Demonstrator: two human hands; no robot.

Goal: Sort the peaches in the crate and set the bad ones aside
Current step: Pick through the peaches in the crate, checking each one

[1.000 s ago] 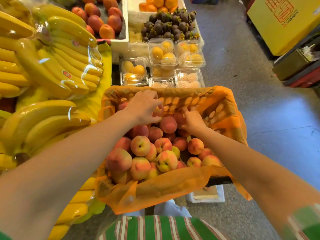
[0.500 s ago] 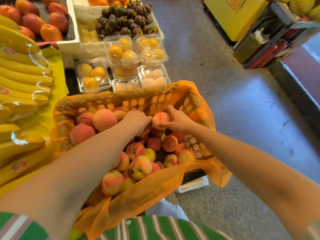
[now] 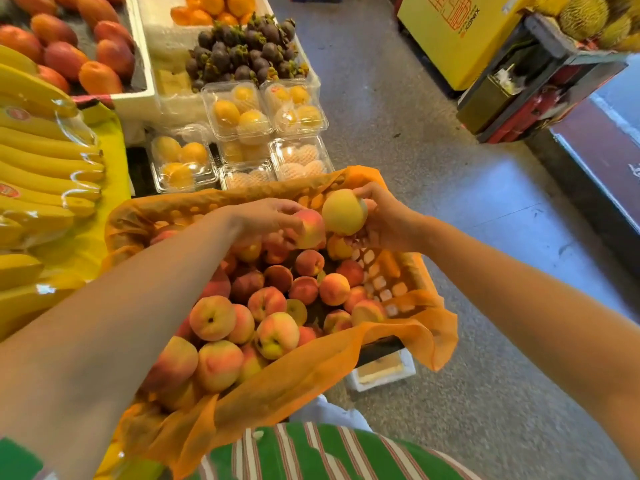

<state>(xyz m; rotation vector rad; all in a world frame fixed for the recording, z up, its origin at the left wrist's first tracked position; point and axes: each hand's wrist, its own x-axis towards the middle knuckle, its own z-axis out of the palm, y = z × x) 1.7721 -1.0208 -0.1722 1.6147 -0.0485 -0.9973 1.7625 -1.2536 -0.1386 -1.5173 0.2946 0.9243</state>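
Observation:
An orange crate (image 3: 394, 271) lined with orange plastic holds several pink and yellow peaches (image 3: 266, 303). Over its far end my right hand (image 3: 384, 223) grips a pale yellow peach (image 3: 343, 212), lifted above the pile. Just left of it, my left hand (image 3: 263, 216) holds a pink-red peach (image 3: 310, 226) from above. The two held peaches nearly touch. My forearms hide part of the crate's left side.
Bagged bananas (image 3: 45, 161) lie on a yellow stand at the left. Clear clamshell boxes of yellow fruit (image 3: 239, 116) sit behind the crate, with mangosteens (image 3: 242, 50) and mangoes (image 3: 65, 53) further back. Grey floor (image 3: 450, 174) opens to the right, with a yellow box (image 3: 457, 32) beyond.
Both hands have risen from the pile, each with a peach. The right hand now shows a yellow peach, turned up. The view has shifted slightly.

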